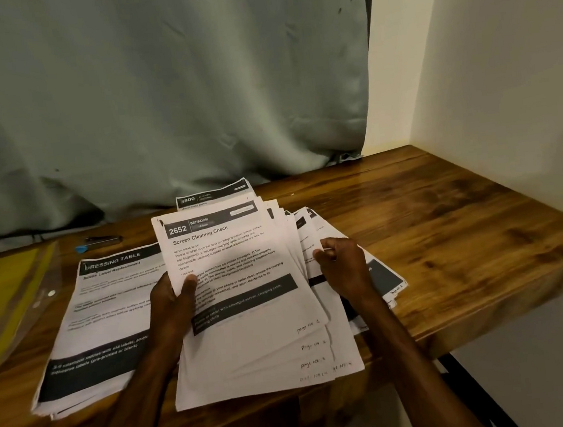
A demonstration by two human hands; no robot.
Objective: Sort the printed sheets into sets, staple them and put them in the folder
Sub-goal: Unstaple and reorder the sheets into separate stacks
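Held sheets [245,285] leave bare table [463,223] toward right edge.

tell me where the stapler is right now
In the head view the stapler lies on the desk at the far left, just before the curtain, between the yellow folder and the Dressing Table stack.

A fanned stack of sheets [245,285] sits at frame centre over the desk [445,218], the left hand [173,299] gripping its left edge and the right hand [343,262] pinching sheets at its right edge. A second pile [104,320] lies on the desk just left of it and partly under it, with the stapler [102,240] behind that pile and the folder [9,294] at far left. The curtain [158,87] hangs behind the desk; a wall [498,54] stands at right.
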